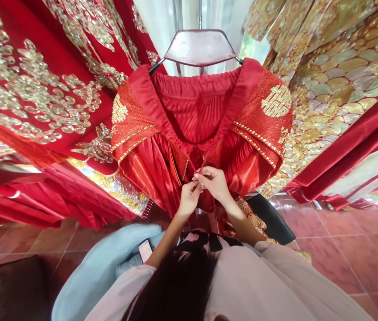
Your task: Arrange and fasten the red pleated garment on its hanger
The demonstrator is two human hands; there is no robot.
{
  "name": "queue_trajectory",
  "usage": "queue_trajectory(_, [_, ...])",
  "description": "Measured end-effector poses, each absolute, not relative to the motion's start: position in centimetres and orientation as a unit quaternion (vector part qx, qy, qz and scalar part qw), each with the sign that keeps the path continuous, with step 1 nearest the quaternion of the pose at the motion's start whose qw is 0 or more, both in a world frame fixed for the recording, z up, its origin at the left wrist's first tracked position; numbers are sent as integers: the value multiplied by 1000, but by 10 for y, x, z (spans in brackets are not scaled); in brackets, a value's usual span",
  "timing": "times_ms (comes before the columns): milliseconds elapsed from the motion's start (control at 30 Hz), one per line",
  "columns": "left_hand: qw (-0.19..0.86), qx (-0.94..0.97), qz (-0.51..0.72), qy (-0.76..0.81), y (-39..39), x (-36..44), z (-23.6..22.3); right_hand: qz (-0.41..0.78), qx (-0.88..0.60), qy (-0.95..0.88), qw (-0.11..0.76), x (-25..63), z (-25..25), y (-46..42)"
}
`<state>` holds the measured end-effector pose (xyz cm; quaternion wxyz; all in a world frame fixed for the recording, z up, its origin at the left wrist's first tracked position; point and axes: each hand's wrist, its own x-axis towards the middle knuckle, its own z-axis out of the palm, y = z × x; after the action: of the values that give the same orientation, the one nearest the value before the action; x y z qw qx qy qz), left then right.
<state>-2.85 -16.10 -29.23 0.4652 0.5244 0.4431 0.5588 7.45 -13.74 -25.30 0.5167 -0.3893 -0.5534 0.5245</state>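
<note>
A red pleated garment [189, 111] with a gathered neckline hangs from a dark-framed hanger [199, 47]. Glittery shoulder panels [257, 116] carry gold emblems and beaded edges. Thin red drawstrings [199, 170] run down from the front of the neckline. Both hands meet at these strings, just below the neck opening. My left hand [190, 196] pinches with its fingertips, and my right hand [214, 182] pinches right beside it, fingers touching or nearly so. Whether the strings are crossed or looped between the fingers is partly hidden.
Red cloth with sparkling gold-silver beading [41, 89] hangs at the left. Gold scale-patterned fabric [336, 89] hangs at the right. Below stand a black flat-topped object [271, 218] and a light blue rounded seat-like object [85, 272] with a phone [145, 251]. The floor is reddish tile [329, 249].
</note>
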Motion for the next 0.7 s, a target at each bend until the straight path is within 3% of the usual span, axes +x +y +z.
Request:
queue_trajectory(167, [478,504,571,437,-162,-42,-292,525,-380,-532,545,74,-253,-141])
queue_trajectory(333, [300,506,650,481,-160,-54,-271,504,-401,-526,555,73,-255,-143])
queue_trajectory(500, [129,613,628,462,-146,-47,-250,505,-404,-530,548,71,-256,-144])
queue_trajectory(600, [83,574,643,500,-138,-38,-251,506,-401,-533,547,73,-257,-144])
queue_trajectory(700, [105,548,655,509,-130,-33,-254,498,-403,-551,534,75,-257,-144])
